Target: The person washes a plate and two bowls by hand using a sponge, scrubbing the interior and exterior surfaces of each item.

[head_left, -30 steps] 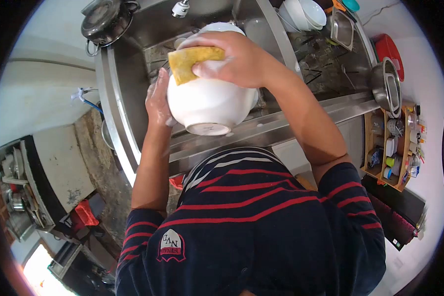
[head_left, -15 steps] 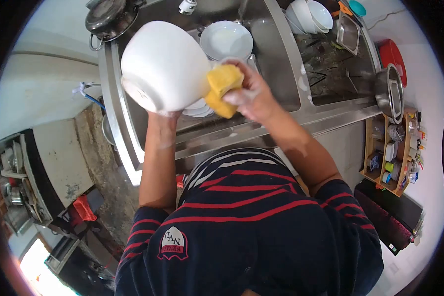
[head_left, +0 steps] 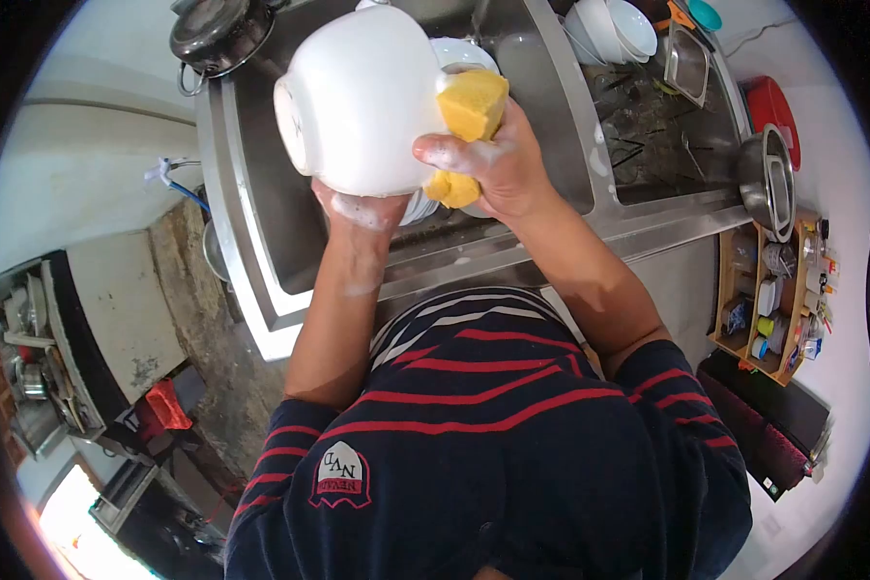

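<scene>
A large white bowl (head_left: 362,101) is tilted on its side above the sink, its base facing left. My left hand (head_left: 362,208) grips it from below, with suds on the wrist; most of its fingers are hidden behind the bowl. At the bowl's right side, my soapy right hand (head_left: 498,159) is closed around a yellow sponge (head_left: 474,104), which bulges out above and below the thumb. Behind the bowl, a white plate (head_left: 464,53) shows partly in the sink basin (head_left: 541,106).
A dark pot (head_left: 220,39) stands at the sink's upper left corner. On the right drainboard are white bowls (head_left: 609,34) and a small metal tray (head_left: 686,63). A steel basin (head_left: 766,184) sits at the right edge, near a wooden rack (head_left: 768,300).
The bowl has moved right and turned, with my left hand under it. My right hand and the sponge have shifted slightly right and up along the bowl's side.
</scene>
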Tool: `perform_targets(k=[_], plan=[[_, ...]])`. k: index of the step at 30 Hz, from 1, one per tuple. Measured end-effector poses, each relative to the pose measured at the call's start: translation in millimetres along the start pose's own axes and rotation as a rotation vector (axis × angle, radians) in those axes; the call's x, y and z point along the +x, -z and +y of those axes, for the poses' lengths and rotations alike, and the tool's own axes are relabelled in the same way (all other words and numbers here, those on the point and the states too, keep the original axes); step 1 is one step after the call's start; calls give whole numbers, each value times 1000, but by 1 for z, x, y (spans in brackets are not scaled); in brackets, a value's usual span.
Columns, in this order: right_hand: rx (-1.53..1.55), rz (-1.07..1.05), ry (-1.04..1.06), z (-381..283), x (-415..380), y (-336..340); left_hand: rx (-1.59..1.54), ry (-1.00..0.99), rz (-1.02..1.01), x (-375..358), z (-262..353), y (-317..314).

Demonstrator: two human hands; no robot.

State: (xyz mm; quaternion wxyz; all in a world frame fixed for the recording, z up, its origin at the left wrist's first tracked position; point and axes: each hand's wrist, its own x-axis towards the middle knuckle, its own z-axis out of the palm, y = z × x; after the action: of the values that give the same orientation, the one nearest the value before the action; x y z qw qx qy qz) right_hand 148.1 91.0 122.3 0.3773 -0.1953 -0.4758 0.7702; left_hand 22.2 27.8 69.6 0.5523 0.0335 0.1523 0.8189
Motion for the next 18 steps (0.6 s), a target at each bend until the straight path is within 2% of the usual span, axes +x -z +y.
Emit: perform_targets(k=[3, 4, 6, 7, 9, 11, 13, 14, 15, 16, 17, 18], plan=[[73, -41, -21, -8, 0, 4, 113, -139, 3, -2, 17, -10], [193, -48, -54, -8, 2, 9, 114, -141, 5, -2, 25, -9], [452, -124, -44, 1, 11, 30, -197, 33, -391, 1, 48, -3], [450, -124, -43, 5, 12, 43, -198, 34, -393, 0, 51, -2], [591, 28, -223, -5, 18, 42, -262, 61, -357, -9, 54, -4], [636, 6, -248, -9, 25, 43, -256, 60, -330, -13, 55, -6], [262, 236, -121, -8, 35, 45, -251, 76, -266, -17, 50, -11], [261, 240, -118, -5, 38, 43, -235, 52, -243, -20, 43, -21], [-113, 365, 72, 0, 40, 40, -237, 58, -240, -20, 35, -28], [-492, 477, 263, 5, 41, 35, -153, -20, -88, -19, 27, -35], [-494, 476, 268, 12, 40, 33, -70, -103, 57, -17, 21, -42], [-607, 486, 445, 22, 37, 31, -54, -125, 99, -15, 16, -48]])
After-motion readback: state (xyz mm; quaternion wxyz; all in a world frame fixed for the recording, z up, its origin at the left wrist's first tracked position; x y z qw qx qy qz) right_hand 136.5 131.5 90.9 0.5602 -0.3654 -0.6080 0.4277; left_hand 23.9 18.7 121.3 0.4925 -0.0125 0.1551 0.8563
